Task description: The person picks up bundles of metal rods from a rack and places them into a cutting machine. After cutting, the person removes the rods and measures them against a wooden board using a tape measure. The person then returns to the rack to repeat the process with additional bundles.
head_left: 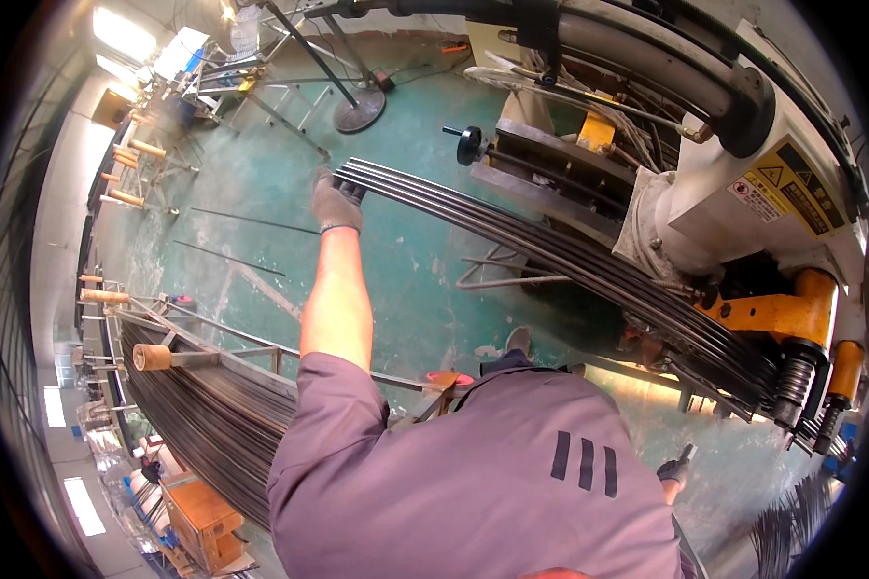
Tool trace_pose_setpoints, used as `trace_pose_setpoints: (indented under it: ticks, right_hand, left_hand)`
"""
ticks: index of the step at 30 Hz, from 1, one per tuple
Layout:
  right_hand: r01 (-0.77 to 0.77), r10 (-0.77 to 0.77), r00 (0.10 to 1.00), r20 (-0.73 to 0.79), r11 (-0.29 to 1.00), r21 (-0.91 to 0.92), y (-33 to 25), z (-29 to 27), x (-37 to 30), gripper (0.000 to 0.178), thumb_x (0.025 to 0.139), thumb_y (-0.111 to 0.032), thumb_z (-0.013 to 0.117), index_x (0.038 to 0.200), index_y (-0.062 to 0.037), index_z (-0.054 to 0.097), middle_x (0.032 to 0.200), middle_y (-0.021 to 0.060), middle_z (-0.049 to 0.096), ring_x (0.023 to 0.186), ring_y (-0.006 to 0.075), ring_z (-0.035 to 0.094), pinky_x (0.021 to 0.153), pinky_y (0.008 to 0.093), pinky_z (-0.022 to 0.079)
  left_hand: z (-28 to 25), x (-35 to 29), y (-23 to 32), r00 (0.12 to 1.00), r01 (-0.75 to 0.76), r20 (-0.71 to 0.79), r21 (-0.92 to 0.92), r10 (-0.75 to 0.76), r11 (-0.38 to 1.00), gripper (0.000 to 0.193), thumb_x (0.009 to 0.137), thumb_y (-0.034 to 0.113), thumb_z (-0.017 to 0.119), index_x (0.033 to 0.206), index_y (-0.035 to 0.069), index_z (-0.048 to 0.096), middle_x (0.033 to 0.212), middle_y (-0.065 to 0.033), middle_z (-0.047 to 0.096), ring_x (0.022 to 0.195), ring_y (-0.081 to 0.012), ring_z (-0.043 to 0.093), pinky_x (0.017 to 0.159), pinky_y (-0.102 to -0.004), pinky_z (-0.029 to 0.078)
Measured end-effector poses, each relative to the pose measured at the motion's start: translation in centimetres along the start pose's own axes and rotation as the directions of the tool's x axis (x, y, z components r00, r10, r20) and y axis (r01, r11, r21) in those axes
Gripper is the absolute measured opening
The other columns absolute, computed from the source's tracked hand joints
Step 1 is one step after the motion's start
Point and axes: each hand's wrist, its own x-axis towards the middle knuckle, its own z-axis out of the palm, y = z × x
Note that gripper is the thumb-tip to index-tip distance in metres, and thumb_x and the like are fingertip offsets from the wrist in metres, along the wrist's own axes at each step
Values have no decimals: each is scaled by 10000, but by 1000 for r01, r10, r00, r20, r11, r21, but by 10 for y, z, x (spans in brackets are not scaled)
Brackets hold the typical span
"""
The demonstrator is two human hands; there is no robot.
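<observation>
Long, thin dark metal tubes (512, 228) lie side by side in a bundle, slanting from the upper middle to the machine at the right. My left hand (338, 201), in a grey work glove, is closed round their near-left ends, arm stretched forward. Their other ends reach beneath the orange part (782, 314) of the machine. Low at the right, beyond my shirt, my gloved right hand (675, 470) shows only in part, away from the tubes. A short, thin light-tipped thing sticks up from its closed fingers, too small to make out.
The big pale machine (686, 207) with a black handwheel (468, 145) fills the right. At left, a rack with wooden rollers (152, 357) bears many dark rods (203, 405). Two thin rods (230, 258) lie on the green floor. A round stand base (360, 111) stands farther off.
</observation>
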Motion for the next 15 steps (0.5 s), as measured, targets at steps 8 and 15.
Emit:
trace_pose_setpoints:
  ticks: [8, 15]
  right_hand:
    - [198, -150, 979, 140, 504, -841, 11, 8, 53, 302, 1091, -350, 597, 1294, -126, 586, 1193, 54, 619, 1077, 198, 572, 964, 466, 402]
    - [343, 347, 871, 349, -936, 76, 15, -62, 31, 431, 1079, -350, 686, 731, -151, 529, 580, -30, 467, 433, 113, 374, 409, 296, 296]
  left_hand:
    - [2, 0, -1, 989, 55, 139, -9, -53, 998, 290, 1101, 260, 597, 1262, 20, 624, 1142, -121, 690, 976, -288, 740, 819, -472, 669]
    - [17, -29, 4, 993, 25, 114, 161, -44, 987, 289, 1105, 207, 579, 1344, 57, 640, 1129, -118, 713, 930, -279, 759, 763, -476, 693]
